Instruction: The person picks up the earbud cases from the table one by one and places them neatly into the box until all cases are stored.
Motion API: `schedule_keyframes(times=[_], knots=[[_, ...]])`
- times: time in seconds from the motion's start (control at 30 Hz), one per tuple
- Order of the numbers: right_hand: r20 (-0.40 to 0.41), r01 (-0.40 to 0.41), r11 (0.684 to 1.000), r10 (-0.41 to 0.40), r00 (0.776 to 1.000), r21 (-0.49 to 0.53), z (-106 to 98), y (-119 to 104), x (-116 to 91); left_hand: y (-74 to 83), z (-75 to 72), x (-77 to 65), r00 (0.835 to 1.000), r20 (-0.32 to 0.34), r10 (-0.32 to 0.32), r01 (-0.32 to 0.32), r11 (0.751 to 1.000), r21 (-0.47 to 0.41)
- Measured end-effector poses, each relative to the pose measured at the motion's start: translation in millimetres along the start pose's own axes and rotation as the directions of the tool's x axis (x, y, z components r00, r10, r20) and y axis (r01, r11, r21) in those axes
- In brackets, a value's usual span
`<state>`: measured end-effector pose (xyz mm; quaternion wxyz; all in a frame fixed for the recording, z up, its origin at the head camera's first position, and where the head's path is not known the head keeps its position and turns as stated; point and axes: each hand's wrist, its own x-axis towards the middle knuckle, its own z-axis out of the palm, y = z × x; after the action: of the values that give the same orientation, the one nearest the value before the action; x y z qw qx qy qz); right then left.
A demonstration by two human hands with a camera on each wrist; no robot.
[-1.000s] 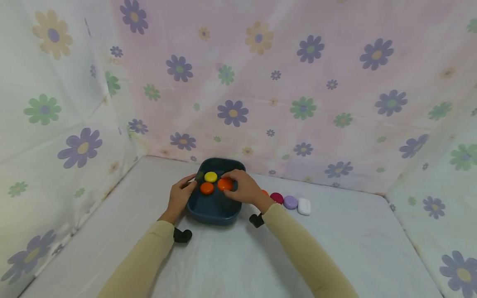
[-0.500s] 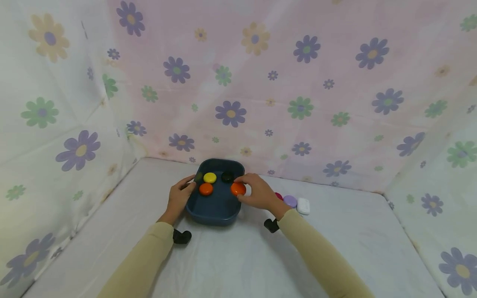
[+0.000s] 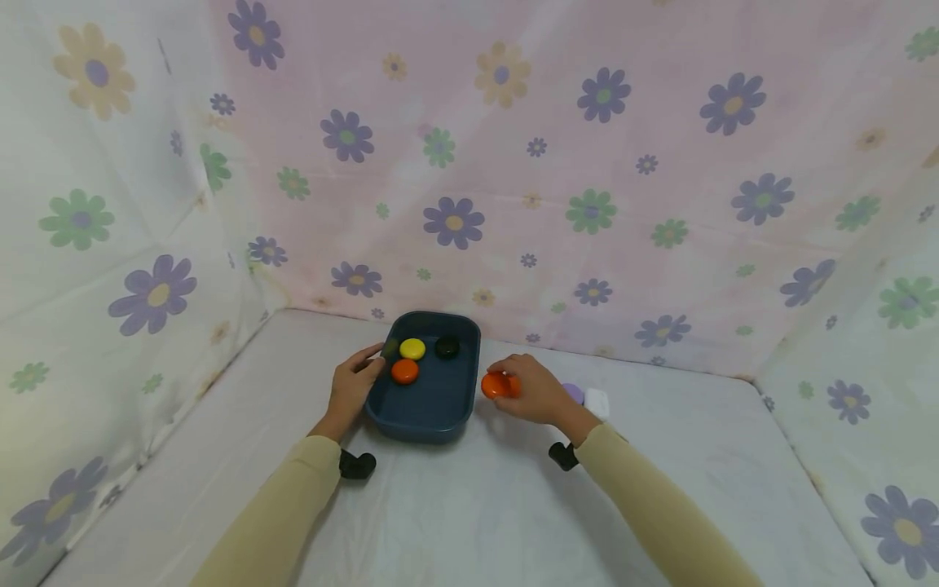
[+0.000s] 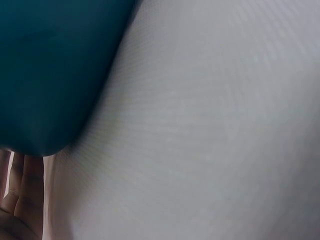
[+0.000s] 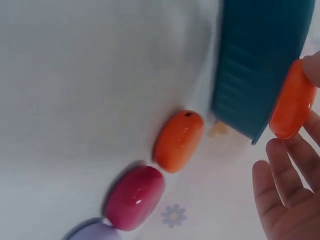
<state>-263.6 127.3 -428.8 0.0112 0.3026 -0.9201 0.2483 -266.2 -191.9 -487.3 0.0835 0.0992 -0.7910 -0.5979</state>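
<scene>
My right hand [image 3: 531, 390] pinches a glossy orange-red rounded disc [image 3: 495, 386] between thumb and fingers, just right of a dark blue-teal tub [image 3: 421, 432]. In the right wrist view this disc [image 5: 294, 102] is seen edge-on, above the table. Behind it on the table lies an orange disc [image 5: 179, 141], and a crimson disc [image 5: 135, 198] sits beside that one. My left hand [image 3: 354, 385] touches the tub's left side with fairly straight fingers. Inside the tub are a yellow disc [image 3: 412, 349], an orange-red disc [image 3: 405, 372] and a black disc [image 3: 447, 347].
To the right of my right hand, a lilac disc [image 3: 572, 394] and a white rounded block [image 3: 597, 403] continue the row on the white-covered table [image 3: 455, 522]. Flower-patterned cloth [image 3: 455, 269] closes in the back and sides.
My right hand has lifted the orange-red disc out of the tub and carried it right, past the rim, to above the row. The left hand stays at the tub.
</scene>
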Motion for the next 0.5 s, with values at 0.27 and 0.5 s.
schedule_keyframes(times=[0.27,0.5], knots=[[0.033,-0.048,0.999,0.048,0.998,0.003,4,11,-13,1.0,0.6,-0.7,1.0,-0.004,-0.001,0.001,1.0,0.002],[0.09,-0.098,0.995,0.1,0.991,-0.027,8,17,-18,0.0,-0.5,-0.7,1.0,0.007,-0.01,0.01,1.0,0.002]])
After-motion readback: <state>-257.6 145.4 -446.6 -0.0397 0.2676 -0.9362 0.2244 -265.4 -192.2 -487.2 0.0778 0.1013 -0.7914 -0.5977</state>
